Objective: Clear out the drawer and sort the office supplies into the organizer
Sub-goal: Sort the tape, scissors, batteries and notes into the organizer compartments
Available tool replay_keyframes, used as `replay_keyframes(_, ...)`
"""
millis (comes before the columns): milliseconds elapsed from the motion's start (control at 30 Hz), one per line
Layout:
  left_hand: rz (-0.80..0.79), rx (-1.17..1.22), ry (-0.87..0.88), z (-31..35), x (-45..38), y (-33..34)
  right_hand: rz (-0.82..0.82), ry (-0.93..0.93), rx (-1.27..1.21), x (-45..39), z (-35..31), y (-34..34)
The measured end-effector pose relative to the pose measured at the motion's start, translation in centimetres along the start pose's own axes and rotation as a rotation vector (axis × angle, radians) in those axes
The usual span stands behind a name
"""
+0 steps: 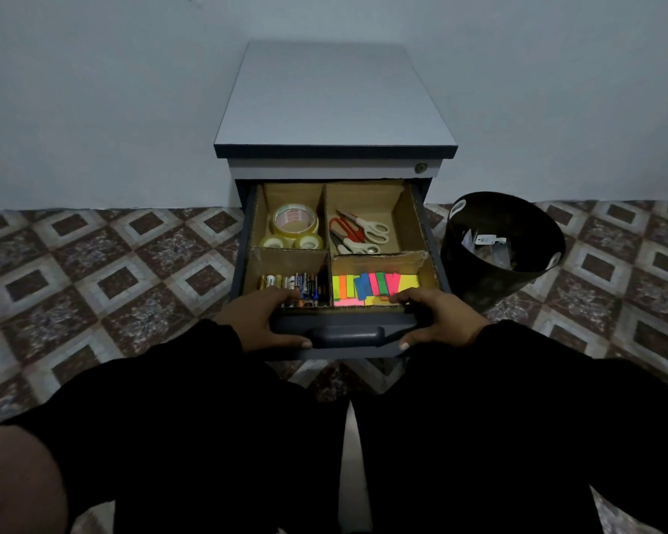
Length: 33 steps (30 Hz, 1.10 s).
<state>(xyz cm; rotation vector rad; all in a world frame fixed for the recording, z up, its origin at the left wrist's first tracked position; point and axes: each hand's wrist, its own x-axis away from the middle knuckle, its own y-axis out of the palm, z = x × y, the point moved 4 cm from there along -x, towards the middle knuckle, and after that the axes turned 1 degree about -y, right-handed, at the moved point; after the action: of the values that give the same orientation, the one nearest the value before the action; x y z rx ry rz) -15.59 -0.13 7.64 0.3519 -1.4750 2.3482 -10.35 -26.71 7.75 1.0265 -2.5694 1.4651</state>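
Cardboard dividers form an organizer [326,248] with four compartments inside the open drawer [344,333] of a grey cabinet [334,109]. The rear left compartment holds three tape rolls [294,227]: one large, two small in front of it. The rear right compartment holds three pairs of scissors [359,233], one with red handles and two with pale handles. The front left compartment holds batteries [290,285], lying side by side; the count cannot be read. The front right compartment holds coloured sticky notes [375,287], too overlapped to count.

The left hand [263,321] grips the drawer front, fingers curled over its top edge and thumb beneath, just left of the handle [348,336]. The right hand [438,321] grips the same edge likewise, just right of the handle.

The cabinet stands on a patterned tile floor [112,271] against a plain pale wall [93,90]. One black bin [498,244] with scraps inside stands just beside the cabinet's right side.
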Motion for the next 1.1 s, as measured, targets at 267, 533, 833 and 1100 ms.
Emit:
replay_keyframes(267,0.12,-0.16,0.063,-1.0,0.0,0.9,0.16,-0.08,0.073,-0.2,0.6,0.7)
replay_keyframes(533,0.281,-0.159,0.109,-1.1,-0.2,0.9,0.195,-0.123,0.046,-0.2,0.8,0.6)
replay_keyframes(833,0.351,-0.126,0.129,-1.4,-0.7,0.4,0.2,-0.168,0.085,-0.6,0.7,0.1)
replay_keyframes(1100,0.453,-0.128,0.181,-1.6,-2.9,-1.1,0.222,-0.207,0.097,-2.8,1.0,-1.2)
